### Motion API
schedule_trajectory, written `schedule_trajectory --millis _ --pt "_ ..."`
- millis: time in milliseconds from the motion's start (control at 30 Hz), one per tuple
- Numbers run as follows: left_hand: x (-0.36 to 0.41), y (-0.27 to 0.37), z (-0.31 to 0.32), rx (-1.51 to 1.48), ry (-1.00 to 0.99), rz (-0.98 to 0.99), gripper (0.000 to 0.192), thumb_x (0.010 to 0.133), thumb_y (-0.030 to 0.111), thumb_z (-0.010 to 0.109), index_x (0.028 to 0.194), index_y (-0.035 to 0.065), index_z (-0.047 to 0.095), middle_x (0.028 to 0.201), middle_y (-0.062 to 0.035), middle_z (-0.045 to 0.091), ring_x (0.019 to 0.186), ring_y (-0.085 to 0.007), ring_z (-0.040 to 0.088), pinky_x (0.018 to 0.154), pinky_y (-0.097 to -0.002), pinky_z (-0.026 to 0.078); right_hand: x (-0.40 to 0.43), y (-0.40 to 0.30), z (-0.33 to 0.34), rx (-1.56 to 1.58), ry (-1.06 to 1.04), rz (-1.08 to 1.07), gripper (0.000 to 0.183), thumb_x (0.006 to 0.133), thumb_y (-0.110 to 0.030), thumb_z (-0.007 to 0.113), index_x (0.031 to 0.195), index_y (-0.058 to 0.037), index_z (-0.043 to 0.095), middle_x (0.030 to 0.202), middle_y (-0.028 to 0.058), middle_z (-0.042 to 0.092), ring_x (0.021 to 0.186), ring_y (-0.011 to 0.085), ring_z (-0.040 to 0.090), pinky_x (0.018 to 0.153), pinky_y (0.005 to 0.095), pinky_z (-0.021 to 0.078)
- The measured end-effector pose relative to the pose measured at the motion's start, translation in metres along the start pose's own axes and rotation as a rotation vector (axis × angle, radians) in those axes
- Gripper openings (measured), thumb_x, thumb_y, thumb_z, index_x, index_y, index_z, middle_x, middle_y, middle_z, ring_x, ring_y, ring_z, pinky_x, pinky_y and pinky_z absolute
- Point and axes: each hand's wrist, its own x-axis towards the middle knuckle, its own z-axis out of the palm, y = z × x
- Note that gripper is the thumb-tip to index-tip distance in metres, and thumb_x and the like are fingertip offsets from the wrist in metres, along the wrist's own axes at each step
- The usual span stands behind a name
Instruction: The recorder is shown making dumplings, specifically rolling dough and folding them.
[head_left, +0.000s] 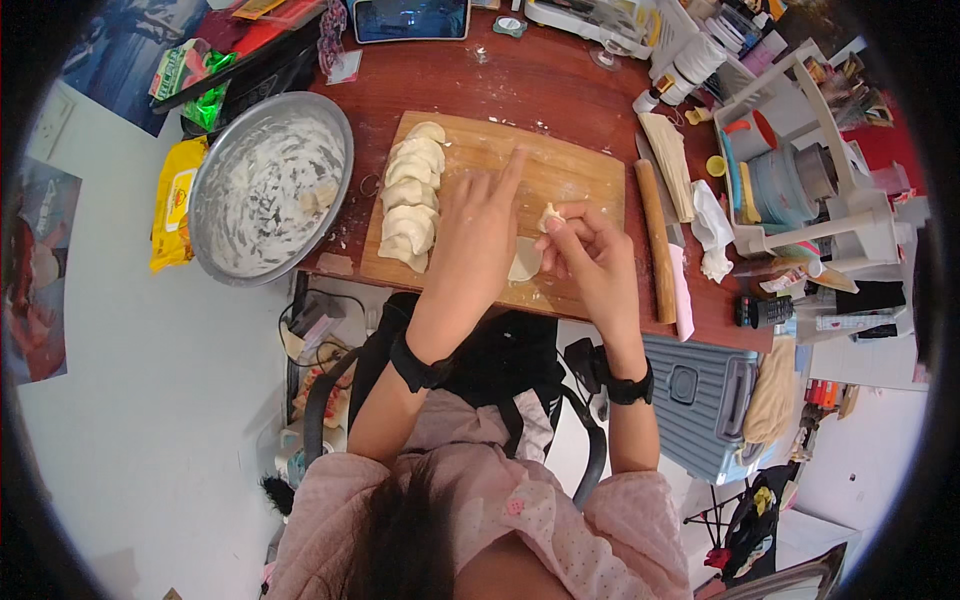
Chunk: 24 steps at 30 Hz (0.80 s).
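Over the middle of a wooden cutting board (570, 165), my left hand (472, 232) shows its back, with the index finger stretched out and the other fingers bent. Its palm side is hidden. Between thumb and fingertips, my right hand (592, 255) pinches a small lump of dough (552, 217). A flat, pale dough wrapper (525, 260) lies on the board between the hands, partly covered by them. Along the board's left side, several folded dumplings (409, 195) overlap in a row, just left of my left hand.
A floury metal bowl (270, 187) stands left of the board, beside a yellow packet (176, 202). At right lie a rolling pin (655, 240) and a knife (656, 176). A phone (411, 19) is at the back. A white rack (817, 232) holds containers at far right.
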Motion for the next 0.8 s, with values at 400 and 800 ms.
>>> schedule_trajectory --millis 400,800 --pt "0.008 0.008 0.001 -0.149 0.081 -0.057 0.025 0.092 0.005 0.048 0.112 -0.0116 0.051 0.118 -0.0258 0.043 0.108 -0.0423 0.05 0.091 -0.0443 0.043 0.002 0.005 -0.003 0.084 0.011 -0.061 0.015 0.094 -0.008 0.056 0.106 0.0003 0.058 0.075 0.0049 0.066 0.063 0.0051 0.056 0.053 0.0194 0.0424" --pt "0.004 0.02 -0.009 -0.413 -0.015 -0.044 0.023 0.093 0.009 0.052 0.11 -0.0043 0.059 0.113 -0.0197 0.056 0.1 -0.0307 0.06 0.085 -0.034 0.047 -0.003 -0.007 -0.011 0.025 0.097 -0.053 0.016 0.091 -0.007 0.06 0.105 0.0002 0.059 0.074 0.0016 0.064 0.064 0.0046 0.056 0.054 0.0191 0.043"
